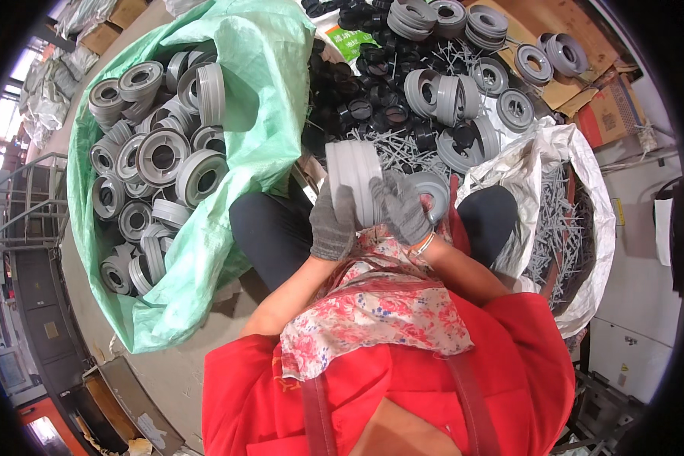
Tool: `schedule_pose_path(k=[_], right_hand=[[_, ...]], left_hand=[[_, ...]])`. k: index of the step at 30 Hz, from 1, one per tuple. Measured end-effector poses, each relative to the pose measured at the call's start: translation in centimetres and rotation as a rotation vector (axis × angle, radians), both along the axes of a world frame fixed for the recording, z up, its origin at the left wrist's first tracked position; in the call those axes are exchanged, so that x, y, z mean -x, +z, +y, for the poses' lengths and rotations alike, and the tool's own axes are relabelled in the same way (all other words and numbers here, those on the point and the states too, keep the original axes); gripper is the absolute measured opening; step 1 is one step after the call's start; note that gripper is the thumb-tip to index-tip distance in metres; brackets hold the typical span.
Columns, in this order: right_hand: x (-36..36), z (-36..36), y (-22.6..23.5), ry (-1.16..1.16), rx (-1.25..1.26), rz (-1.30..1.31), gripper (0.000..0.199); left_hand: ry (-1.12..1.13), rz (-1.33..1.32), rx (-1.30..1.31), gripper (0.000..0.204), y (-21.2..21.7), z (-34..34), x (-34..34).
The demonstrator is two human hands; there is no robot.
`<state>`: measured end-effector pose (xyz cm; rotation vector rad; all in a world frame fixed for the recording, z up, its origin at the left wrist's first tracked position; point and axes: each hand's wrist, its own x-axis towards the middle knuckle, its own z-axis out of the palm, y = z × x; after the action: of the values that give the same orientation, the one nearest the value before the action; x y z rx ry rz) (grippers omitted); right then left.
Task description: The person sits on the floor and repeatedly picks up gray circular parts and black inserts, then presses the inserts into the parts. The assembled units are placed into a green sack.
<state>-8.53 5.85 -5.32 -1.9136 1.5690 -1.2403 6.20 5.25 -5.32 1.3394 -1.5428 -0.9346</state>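
Note:
Both my hands wear grey knit gloves and together hold a grey plastic spool (355, 173) upright in front of my lap. My left hand (332, 223) grips its left flange from below. My right hand (401, 207) wraps the right side of the same spool. A second grey spool (434, 191) lies just behind my right hand, partly hidden by it. My knees in dark trousers flank the hands.
A large green sack (262, 114) at my left is full of several grey spools (159, 156). Ahead lie black rings (372, 95), more grey spools (452, 99) and loose grey plastic sprues. A white sack (585, 175) of sprues stands at my right. Cardboard boxes (612, 110) sit beyond.

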Motion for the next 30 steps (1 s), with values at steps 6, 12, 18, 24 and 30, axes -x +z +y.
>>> schedule_pose_path(k=[6,12,18,24,30], right_hand=[[0.1,-0.9,-0.4,-0.037,0.001,-0.275,0.022],[0.7,-0.8,-0.8,-0.078,0.155,0.033,0.023],[0.0,0.4,2.7,-0.067,-0.501,-0.478,0.023],[-0.1,1.6,-1.2,0.067,0.208,0.134,0.014],[1.0,0.0,-1.9,0.05,0.184,0.18,0.018]], left_hand=[[-0.11,-0.049,0.244,0.048,-3.5,0.6,-0.9],[-0.009,0.116,-0.073,0.039,0.1,0.2,0.2],[-0.017,0.461,-0.764,0.051,-0.8,-2.5,-0.2],[0.032,0.322,-0.259,0.045,-3.5,-1.8,-0.4],[-0.109,0.061,0.12,0.041,-1.0,0.8,0.0]])
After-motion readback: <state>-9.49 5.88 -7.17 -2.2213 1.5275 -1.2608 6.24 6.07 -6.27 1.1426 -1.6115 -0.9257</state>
